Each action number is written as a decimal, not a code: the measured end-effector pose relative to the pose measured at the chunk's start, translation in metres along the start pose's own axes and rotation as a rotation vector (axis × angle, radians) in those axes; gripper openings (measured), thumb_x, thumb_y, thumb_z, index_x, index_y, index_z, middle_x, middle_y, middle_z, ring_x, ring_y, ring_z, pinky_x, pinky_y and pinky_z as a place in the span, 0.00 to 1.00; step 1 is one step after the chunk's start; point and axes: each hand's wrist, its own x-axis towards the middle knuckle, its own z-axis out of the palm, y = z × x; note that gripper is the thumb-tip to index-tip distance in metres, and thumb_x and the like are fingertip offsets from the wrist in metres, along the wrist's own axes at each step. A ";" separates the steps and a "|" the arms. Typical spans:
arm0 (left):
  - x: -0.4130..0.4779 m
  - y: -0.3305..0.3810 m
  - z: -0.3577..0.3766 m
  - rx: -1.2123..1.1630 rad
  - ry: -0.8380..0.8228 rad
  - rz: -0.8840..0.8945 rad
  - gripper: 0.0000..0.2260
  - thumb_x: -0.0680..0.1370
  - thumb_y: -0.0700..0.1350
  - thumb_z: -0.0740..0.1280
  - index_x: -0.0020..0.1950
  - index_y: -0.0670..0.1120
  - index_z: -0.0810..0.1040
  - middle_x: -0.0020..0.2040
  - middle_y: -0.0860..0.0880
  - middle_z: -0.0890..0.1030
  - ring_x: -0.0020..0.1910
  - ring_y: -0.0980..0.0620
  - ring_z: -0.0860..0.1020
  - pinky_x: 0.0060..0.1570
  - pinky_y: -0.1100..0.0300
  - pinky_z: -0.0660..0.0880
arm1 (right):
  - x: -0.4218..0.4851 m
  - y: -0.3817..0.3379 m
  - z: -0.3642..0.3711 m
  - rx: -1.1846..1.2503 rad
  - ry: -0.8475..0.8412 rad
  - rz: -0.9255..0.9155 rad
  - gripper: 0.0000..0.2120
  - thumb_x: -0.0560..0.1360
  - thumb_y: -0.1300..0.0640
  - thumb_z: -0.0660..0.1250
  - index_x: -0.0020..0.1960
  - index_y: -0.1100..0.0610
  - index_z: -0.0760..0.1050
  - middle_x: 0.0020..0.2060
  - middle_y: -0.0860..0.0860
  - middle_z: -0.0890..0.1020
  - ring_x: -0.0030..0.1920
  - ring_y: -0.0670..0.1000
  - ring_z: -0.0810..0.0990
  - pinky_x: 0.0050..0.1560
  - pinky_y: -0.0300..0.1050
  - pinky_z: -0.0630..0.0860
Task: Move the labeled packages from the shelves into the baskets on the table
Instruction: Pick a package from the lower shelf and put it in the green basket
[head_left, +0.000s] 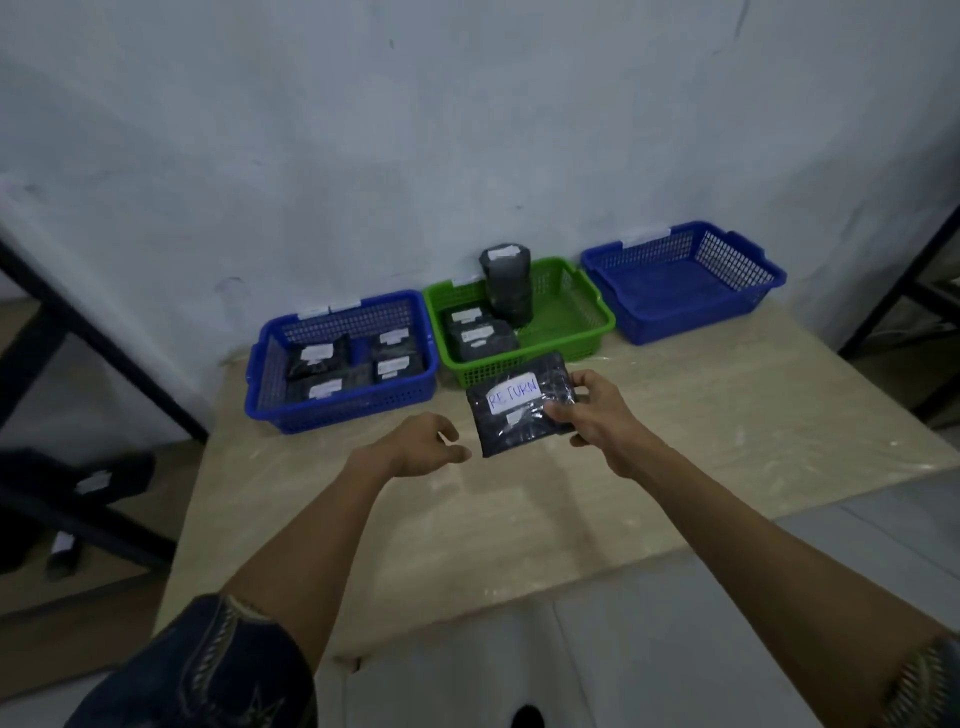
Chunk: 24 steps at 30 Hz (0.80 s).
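Observation:
My right hand (592, 415) grips a flat black package (511, 423) by its right edge, above the table in front of the green basket (566, 332). Its white label reads RETURN. My left hand (423, 444) hovers just left of the package with fingers loosely curled and holds nothing. The left blue basket (270, 374) holds several black labeled packages. In the green basket lie two flat packages, and an upright wrapped roll (508, 283) stands at its back. The right blue basket (675, 291) shows no packages.
The three baskets stand in a row on a pale wooden table (519, 519) against a white wall. Black shelf frames (104, 343) stand at left and at right (914, 291). More black labeled packages (93, 483) lie low on the left shelf.

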 end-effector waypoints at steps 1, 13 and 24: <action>0.014 0.008 -0.005 -0.005 0.011 0.021 0.21 0.75 0.55 0.70 0.63 0.45 0.76 0.57 0.46 0.79 0.52 0.50 0.77 0.52 0.59 0.72 | 0.013 -0.003 -0.006 0.002 0.007 -0.003 0.15 0.74 0.63 0.69 0.57 0.56 0.68 0.40 0.52 0.79 0.35 0.49 0.75 0.34 0.42 0.67; 0.158 0.073 -0.014 -0.022 0.184 0.075 0.14 0.74 0.50 0.72 0.55 0.43 0.80 0.48 0.48 0.79 0.49 0.50 0.78 0.48 0.60 0.73 | 0.192 -0.019 -0.076 0.047 0.088 0.051 0.19 0.73 0.63 0.71 0.61 0.58 0.70 0.47 0.54 0.78 0.34 0.46 0.74 0.30 0.41 0.68; 0.237 0.079 0.014 0.060 0.229 0.029 0.18 0.70 0.55 0.75 0.52 0.45 0.79 0.50 0.48 0.78 0.50 0.48 0.76 0.44 0.60 0.68 | 0.334 0.002 -0.076 -0.099 0.013 0.137 0.17 0.73 0.61 0.71 0.61 0.60 0.71 0.47 0.56 0.78 0.42 0.54 0.76 0.30 0.43 0.72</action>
